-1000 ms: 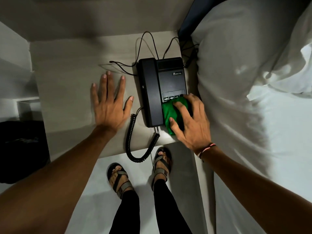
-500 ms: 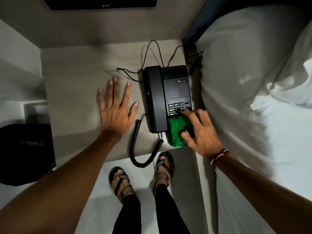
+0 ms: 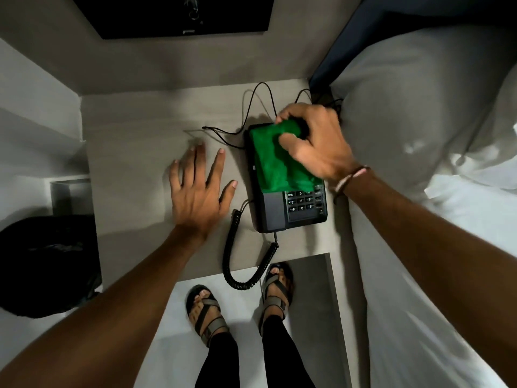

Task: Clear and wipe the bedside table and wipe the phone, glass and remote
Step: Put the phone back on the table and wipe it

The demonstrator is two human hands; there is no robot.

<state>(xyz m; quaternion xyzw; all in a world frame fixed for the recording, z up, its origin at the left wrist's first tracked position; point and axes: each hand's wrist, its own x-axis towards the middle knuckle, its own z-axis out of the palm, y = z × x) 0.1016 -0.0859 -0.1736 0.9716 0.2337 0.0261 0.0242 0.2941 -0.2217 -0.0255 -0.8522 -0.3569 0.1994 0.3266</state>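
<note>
Bed (image 3: 419, 191) with white linen fills the right side, its edge just beside the table (image 3: 134, 152), a pale wood top set in a corner. On the floor at the left sits a dark bin (image 3: 42, 264). Phone (image 3: 285, 186), black and corded, lies at the right of the table, its coiled cord (image 3: 237, 253) hanging over the near edge. Left hand (image 3: 198, 189) rests flat on the bare table left of the phone, fingers (image 3: 216, 163) straight and spread, gripping nothing. Right hand (image 3: 316, 141) curls round a green cloth (image 3: 268, 161) and presses it on the far end of the phone. Half a second ago the cloth sat at the near end over the keypad (image 3: 303, 203); it has since swept to the far end, covering the display and upper handset, and the keys now show. Phone wiping looks well under way. Neither glass nor remote is in view, so those seem to be left.
</note>
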